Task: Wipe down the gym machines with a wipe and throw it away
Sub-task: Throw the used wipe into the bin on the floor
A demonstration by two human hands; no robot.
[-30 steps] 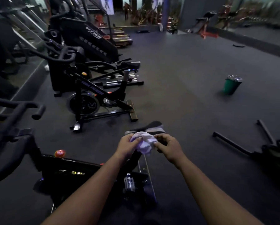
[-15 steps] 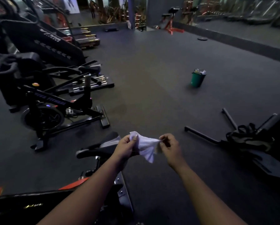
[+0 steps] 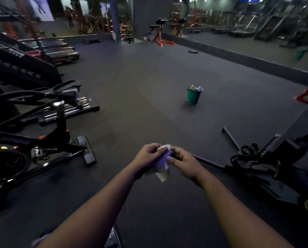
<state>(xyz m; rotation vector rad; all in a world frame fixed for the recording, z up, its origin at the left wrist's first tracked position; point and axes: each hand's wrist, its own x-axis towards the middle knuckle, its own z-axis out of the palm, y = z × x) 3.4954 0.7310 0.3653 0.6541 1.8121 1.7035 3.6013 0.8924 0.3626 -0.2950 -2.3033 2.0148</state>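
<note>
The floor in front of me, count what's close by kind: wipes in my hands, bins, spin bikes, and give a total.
Crumpled white wipes: 1, pinched between the left hand and the right hand
Green plastic waste bins: 1, standing on the dark floor
Black spin bikes: 1, only partly in view
Total: 3

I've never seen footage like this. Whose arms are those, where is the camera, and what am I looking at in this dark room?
No robot here: a person wears a wide-angle camera on the head, looking forward and down, so the arms are their own. The left hand and right hand together pinch a crumpled white wipe in front of the body. The room is a gym with a dark floor. Exercise bikes stand on the left, another machine on the right. Ahead on the floor stands a green bin, apparently full.
</note>
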